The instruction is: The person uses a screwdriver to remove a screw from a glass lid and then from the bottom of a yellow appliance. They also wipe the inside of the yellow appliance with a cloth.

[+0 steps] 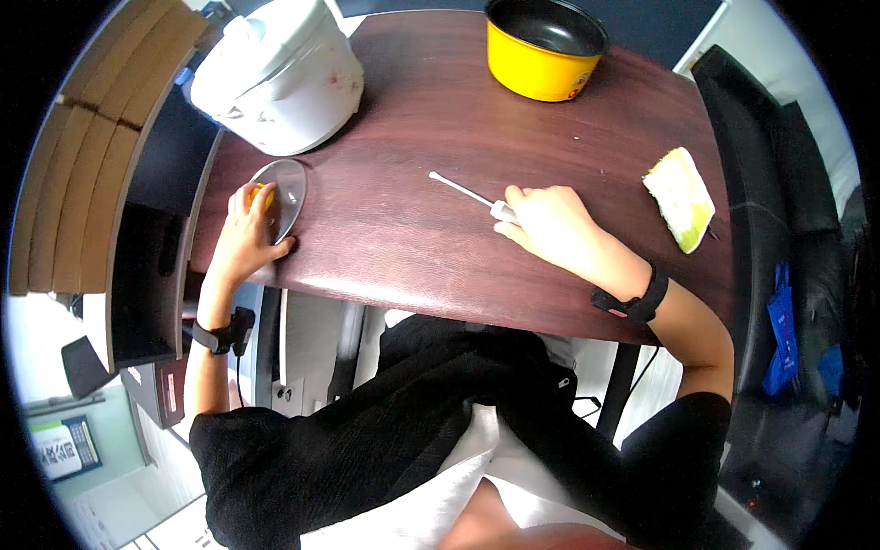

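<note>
My left hand [243, 236] is at the table's left side, gripping a round clear lid [292, 188]. Its fingers lie over the yellow knob [268, 195] and its thumb rests by the near edge; the fingers cover part of the knob. Over the middle of the table, my right hand [561, 227] is closed around the pale handle of a screwdriver [464, 190]. The thin metal shaft points to the far left. Most of the handle is hidden in the palm.
A white rice cooker [291, 87] stands far left, just beyond the lid. At the far right is a yellow pot [536, 62] with a dark inside. A white and green cloth [680, 197] lies near the right edge of the brown table [412, 247]. Cardboard boxes [82, 183] are stacked on the left.
</note>
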Motion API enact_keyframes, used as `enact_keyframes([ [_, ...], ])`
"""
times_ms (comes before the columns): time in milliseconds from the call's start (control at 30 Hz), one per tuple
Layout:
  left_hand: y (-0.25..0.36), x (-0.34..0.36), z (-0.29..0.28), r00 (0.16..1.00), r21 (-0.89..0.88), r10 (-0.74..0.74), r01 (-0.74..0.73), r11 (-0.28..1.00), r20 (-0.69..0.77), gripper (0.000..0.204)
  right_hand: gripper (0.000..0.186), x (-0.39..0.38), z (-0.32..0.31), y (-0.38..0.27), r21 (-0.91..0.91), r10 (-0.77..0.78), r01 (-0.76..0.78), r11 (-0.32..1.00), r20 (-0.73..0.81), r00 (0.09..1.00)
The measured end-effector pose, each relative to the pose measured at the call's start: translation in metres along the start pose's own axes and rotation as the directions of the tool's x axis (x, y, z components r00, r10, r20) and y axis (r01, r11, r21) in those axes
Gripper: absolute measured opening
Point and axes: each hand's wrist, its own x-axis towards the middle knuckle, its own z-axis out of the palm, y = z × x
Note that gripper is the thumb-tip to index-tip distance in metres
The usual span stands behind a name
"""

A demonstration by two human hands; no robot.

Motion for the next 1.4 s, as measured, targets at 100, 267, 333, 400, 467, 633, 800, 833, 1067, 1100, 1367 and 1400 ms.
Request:
enact_keyframes([
  [100, -0.005, -0.003, 0.003, 0.999, 0.020, -0.035, 0.034, 0.999, 0.007, 0.087, 0.036, -0.009, -0.013, 0.007, -0.003, 0.096, -0.096, 0.995, 0.052, 0.994],
  [267, -0.006, 0.000, 0.001, 1.000, 0.014, -0.020, 0.020, 1.000, 0.020, 0.087, 0.048, -0.071, -0.047, 0.071, -0.111, 0.379, -0.407, 0.907, -0.210, 0.901],
  [333, -0.006, 0.002, 0.001, 1.000, 0.014, 0.005, -0.005, 1.000, 0.014, 0.086, 0.062, -0.098, -0.052, 0.100, -0.367, 0.635, -0.651, 0.664, -0.184, 0.751],
  [400, -0.004, 0.002, 0.002, 1.000, 0.018, 0.004, -0.004, 1.000, 0.006, 0.084, 0.054, -0.122, -0.045, 0.124, -0.425, 0.670, -0.690, 0.586, -0.226, 0.708],
  [467, -0.002, 0.003, 0.004, 1.000, 0.017, -0.012, 0.012, 1.000, -0.003, 0.084, 0.048, -0.144, -0.029, 0.155, -0.323, 0.587, -0.634, 0.702, -0.240, 0.773],
  [633, -0.003, 0.003, 0.004, 1.000, -0.022, 0.003, -0.004, 1.000, -0.029, 0.081, 0.027, -0.124, -0.052, 0.170, -0.103, 0.428, -0.497, 0.862, -0.378, 0.821],
  [800, 0.000, 0.002, 0.001, 1.000, -0.012, -0.015, 0.014, 1.000, -0.025, 0.080, 0.032, -0.016, -0.083, 0.095, -0.002, -0.021, 0.023, 1.000, -0.494, 0.869],
  [833, 0.001, 0.004, 0.002, 1.000, -0.016, -0.016, 0.016, 1.000, -0.022, 0.080, 0.033, 0.002, -0.071, 0.091, -0.086, -0.045, 0.007, 0.996, -0.455, 0.889],
  [1067, -0.006, -0.009, 0.009, 0.998, 0.006, -0.037, 0.037, 0.999, -0.052, 0.078, 0.041, 0.019, 0.003, 0.105, -0.054, -0.190, 0.183, 0.982, -0.216, 0.958],
  [1100, -0.004, -0.010, 0.008, 0.998, -0.003, -0.048, 0.048, 0.999, -0.041, 0.078, 0.042, -0.008, -0.004, 0.117, -0.096, -0.196, 0.181, 0.979, -0.186, 0.963],
  [1367, -0.003, -0.007, 0.010, 0.998, -0.032, -0.037, 0.036, 0.999, -0.051, 0.079, 0.036, -0.340, -0.123, 0.316, -0.584, 0.863, -0.715, 0.384, -0.049, 0.503],
  [1400, -0.003, -0.008, 0.010, 0.997, -0.028, -0.037, 0.035, 0.999, -0.063, 0.079, 0.036, -0.343, -0.133, 0.320, -0.655, 0.918, -0.704, 0.275, -0.039, 0.395],
])
